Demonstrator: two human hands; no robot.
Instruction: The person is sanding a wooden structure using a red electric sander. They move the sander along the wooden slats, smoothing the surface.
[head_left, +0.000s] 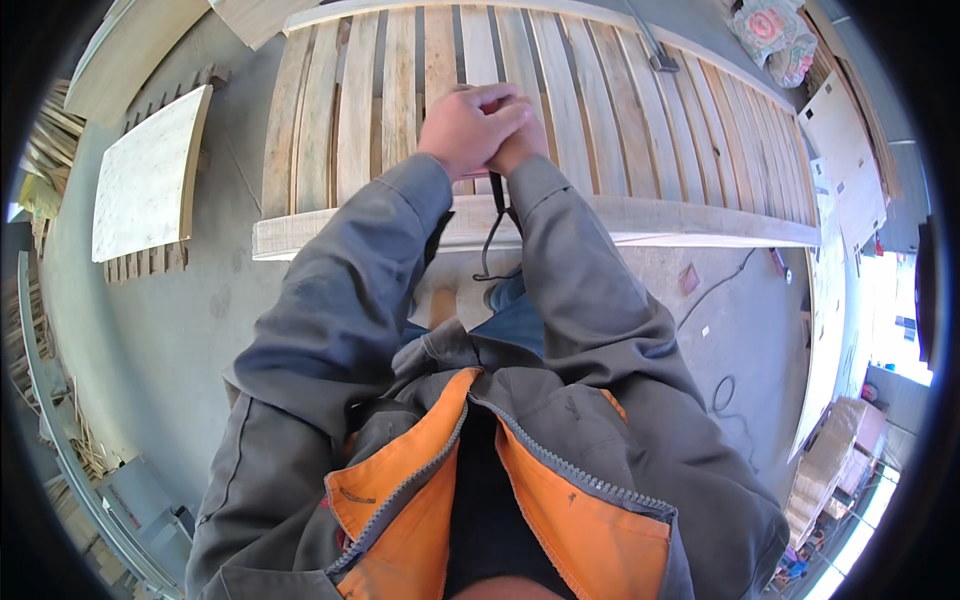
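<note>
My left hand (462, 132) and my right hand (522, 138) are closed together above a slatted wooden frame (400, 90). The left fingers lap over the right hand. Between and beneath them, what they grip is hidden; only a small reddish edge shows under the palms. From there a black cord (497, 195) hangs past the near rail (680, 222) of the frame and curls toward the floor. Pale, rough slats run away from me under both hands.
A hammer-like tool (662, 63) lies on the slats at the far right. A white-topped board (152, 175) rests on pallet wood to the left. Thin cable (715, 290) trails over the concrete floor at right. Large pale boards (840, 170) stand along the right side.
</note>
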